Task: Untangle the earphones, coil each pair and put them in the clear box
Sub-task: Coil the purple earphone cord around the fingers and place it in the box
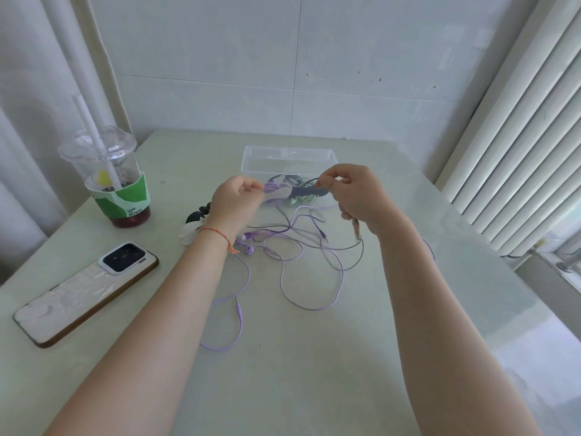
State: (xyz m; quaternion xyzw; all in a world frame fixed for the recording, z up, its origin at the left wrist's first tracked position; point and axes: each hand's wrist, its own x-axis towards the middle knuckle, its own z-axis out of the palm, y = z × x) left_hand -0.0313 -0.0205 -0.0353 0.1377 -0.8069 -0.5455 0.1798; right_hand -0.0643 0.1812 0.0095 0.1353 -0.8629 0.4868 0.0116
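A clear plastic box [287, 154] stands at the far middle of the table, with coiled earphones in purple, dark and green [297, 191] at its near end. My left hand [235, 201] and my right hand [352, 191] are raised in front of the box, each pinching an end of a dark earphone cable [306, 184]; the right hand also grips a pinkish plug end. A tangle of purple and dark earphone cables [301, 247] lies on the table below my hands. Purple earbuds [246, 243] sit by my left wrist. A purple jack plug [238, 306] lies nearer to me.
A plastic cup with a straw and green sleeve [113, 184] stands at the left. A phone in a white case [85, 291] lies at the near left. A black and white object [193, 225] sits behind my left wrist. White blinds [518, 136] hang at the right.
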